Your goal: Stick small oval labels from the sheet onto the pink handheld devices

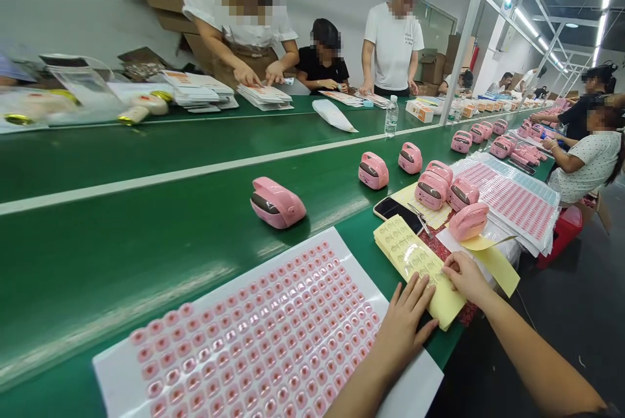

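A stack of yellow label sheets (403, 250) printed with small dark text lies at the table's near edge. My left hand (406, 317) rests flat on its lower part, fingers stretched out. At the stack's right edge, my right hand (467, 277) pinches the top sheet between thumb and fingertips; whether one label has come loose there I cannot tell. Left of my hands lies a large white sheet (322, 239) covered with rows of pink domed stickers (254, 333). Just beyond the stack are tweezers (420, 219) and a phone (390, 208). A pink device (469, 221) leans near my right hand.
More pink plastic devices (277, 203) stand along the green conveyor belt (205, 222). Further stacked pink sticker sheets (517, 193) lie to the right. A water bottle (391, 116) stands on the far side, where several co-workers handle papers. Other people sit at the right.
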Available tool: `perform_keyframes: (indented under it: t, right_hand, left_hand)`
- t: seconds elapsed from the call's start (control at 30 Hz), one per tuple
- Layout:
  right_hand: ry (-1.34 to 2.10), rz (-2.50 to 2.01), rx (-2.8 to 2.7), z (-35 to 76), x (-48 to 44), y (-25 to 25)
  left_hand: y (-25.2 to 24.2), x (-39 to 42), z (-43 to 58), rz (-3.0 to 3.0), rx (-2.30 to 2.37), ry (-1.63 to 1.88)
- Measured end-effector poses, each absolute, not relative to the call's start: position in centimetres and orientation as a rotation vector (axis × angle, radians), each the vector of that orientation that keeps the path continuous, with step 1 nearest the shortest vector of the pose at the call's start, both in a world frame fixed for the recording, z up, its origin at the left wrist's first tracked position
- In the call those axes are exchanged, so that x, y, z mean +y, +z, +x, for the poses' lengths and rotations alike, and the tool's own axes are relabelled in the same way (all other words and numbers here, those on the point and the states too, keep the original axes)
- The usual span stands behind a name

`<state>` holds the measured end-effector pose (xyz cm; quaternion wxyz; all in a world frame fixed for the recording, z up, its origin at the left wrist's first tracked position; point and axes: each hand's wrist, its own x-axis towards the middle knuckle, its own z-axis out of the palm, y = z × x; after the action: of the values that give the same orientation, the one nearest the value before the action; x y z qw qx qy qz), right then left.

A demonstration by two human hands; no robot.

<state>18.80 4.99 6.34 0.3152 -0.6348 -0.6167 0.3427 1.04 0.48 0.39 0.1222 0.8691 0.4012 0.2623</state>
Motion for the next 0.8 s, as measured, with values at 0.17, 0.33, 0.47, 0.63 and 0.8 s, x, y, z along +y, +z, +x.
perform_keyframes:
  t: [0.17,0.33,0.47,0.63,0.8]
  right_hand:
    - [0.961,-1.598,-1.581,18.6,4.6,6.8]
    - [0.916,-1.518,-1.556,19.1,3.7,8.0]
    - [0.902,-1.523,-1.521,20.6,2.0,9.3]
    - [0.600,-1.378,-1.578,19.2,1.1,10.4]
    - [0.863,-0.760,-1.840,8.1,-1.9,10.7]
  left_hand:
    - [1.3,0.5,1.0,2.508,1.180,0.610]
    - [2.8,1.1,1.3,2.507,1.144,0.535]
    - [4.7,-0.6,1.5,2.472,1.206,0.500]
    - [7.0,-7.5,-1.6,2.442,1.272,0.743]
    - [5.0,-17.5,-6.1,2.148,1.665,1.071]
